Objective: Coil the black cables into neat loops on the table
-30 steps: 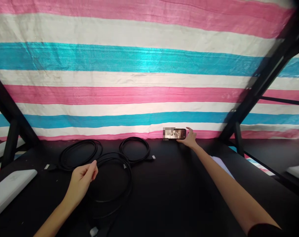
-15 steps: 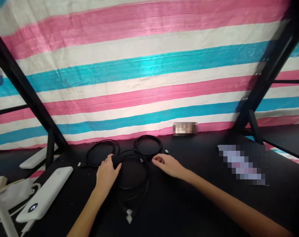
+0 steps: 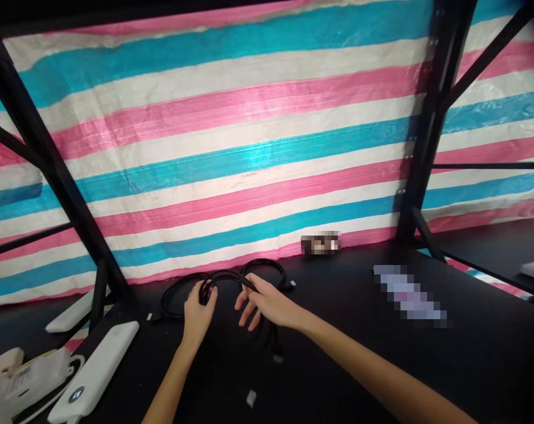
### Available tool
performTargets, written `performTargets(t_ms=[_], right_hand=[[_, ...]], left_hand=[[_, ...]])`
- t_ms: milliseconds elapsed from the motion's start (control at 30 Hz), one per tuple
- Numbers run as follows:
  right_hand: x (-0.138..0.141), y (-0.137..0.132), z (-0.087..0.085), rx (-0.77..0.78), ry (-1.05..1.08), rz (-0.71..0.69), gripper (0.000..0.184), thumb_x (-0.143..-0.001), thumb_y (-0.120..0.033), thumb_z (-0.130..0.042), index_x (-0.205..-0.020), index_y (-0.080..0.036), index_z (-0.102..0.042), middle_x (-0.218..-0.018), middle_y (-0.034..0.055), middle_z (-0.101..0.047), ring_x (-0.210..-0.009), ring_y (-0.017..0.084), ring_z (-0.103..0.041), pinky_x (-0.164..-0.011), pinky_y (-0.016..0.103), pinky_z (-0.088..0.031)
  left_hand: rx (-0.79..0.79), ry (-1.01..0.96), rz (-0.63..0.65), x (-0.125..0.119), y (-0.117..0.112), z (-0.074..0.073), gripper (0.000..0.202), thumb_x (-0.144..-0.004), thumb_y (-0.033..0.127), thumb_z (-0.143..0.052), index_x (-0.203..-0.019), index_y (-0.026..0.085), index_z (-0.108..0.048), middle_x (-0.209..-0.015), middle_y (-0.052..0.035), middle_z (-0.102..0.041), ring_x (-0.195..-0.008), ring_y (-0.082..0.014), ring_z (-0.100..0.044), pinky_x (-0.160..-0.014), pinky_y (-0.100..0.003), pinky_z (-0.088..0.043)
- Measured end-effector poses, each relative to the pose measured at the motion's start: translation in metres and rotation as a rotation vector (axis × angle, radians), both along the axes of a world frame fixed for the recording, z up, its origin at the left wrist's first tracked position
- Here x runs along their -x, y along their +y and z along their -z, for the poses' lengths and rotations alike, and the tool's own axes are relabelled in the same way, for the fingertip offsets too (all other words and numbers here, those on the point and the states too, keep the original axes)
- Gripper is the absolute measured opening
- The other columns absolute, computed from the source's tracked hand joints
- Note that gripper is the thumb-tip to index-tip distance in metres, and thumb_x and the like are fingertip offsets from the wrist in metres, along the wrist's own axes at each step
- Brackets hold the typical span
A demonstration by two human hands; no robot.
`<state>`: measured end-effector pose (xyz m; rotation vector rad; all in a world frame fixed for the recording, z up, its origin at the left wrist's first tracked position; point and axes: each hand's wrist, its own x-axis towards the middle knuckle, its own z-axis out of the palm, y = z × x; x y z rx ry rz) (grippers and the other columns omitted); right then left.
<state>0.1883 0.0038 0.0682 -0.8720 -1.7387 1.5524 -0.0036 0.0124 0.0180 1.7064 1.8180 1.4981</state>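
A coiled black cable (image 3: 228,273) arches between my two hands, raised off the black table. My left hand (image 3: 199,311) is closed round the left side of this coil. With thumb and forefinger my right hand (image 3: 269,300) grips the coil's right side, while its other fingers hang apart below. Loose ends with light connectors (image 3: 251,398) dangle toward me, smeared by motion. Behind my left hand lies a second black cable coil (image 3: 165,301), partly hidden, its pale plug (image 3: 149,316) sticking out left. A third black coil (image 3: 267,261) rests beyond my right hand.
On the left are a white power bank (image 3: 94,371) with a round display, another white slab (image 3: 70,316) and a white charger (image 3: 39,374) with its cord. Black frame posts (image 3: 421,147) flank a striped sheet (image 3: 249,123). A pixelated flat item (image 3: 410,292) lies right.
Both hands have closed on the front cable coil and lifted it off the table. The right hand has moved left onto it. The camera view has tilted upward.
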Motion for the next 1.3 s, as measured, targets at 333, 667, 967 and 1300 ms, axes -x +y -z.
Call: performTargets(t_ms=[333,667,967,1300], right_hand=[[-0.016,0.021,-0.099,-0.220,0.427,0.213,0.011,-0.068,-0.018,-0.054,-0.074,-0.015,-0.063,-0.068,-0.0005,-0.061,-0.036,0.003,-0.037,-0.036,0.021,-0.017],[-0.007,0.045,-0.094,-0.200,0.613,0.291,0.035,-0.071,-0.050,-0.069,-0.081,-0.017,-0.061,-0.046,-0.0090,-0.045,-0.035,0.004,-0.034,-0.040,0.021,-0.038],[-0.024,0.059,-0.094,0.022,0.754,0.399,0.033,-0.065,-0.041,-0.075,-0.064,-0.019,-0.051,-0.034,-0.0136,-0.021,-0.033,0.003,-0.011,-0.031,0.018,-0.014],[-0.027,0.058,-0.087,-0.299,0.178,0.358,0.048,-0.078,-0.053,-0.063,-0.112,-0.020,-0.060,-0.058,-0.0051,-0.052,-0.037,0.005,-0.034,-0.038,0.021,-0.028]], left_hand=[[-0.099,-0.832,0.559,-0.021,-0.020,-0.121,0.048,-0.073,0.047,-0.069,-0.054,0.018,-0.036,-0.037,0.0118,-0.022,-0.030,-0.0001,-0.015,-0.034,-0.016,-0.018],[-0.144,-1.064,0.588,-0.024,-0.003,-0.162,0.035,-0.084,0.043,-0.061,-0.066,0.016,-0.047,-0.036,0.0130,-0.021,-0.025,0.0000,-0.014,-0.028,-0.014,-0.014],[0.139,-0.791,0.876,-0.027,0.016,-0.140,0.040,-0.079,0.045,-0.065,-0.060,0.017,-0.045,-0.037,0.0093,-0.026,-0.031,-0.0042,-0.035,-0.035,-0.015,-0.029],[0.172,-0.484,0.586,-0.023,0.032,-0.133,0.054,-0.078,0.064,-0.054,-0.055,0.019,-0.036,-0.042,0.0101,-0.016,-0.033,-0.0020,-0.011,-0.035,-0.021,-0.006]])
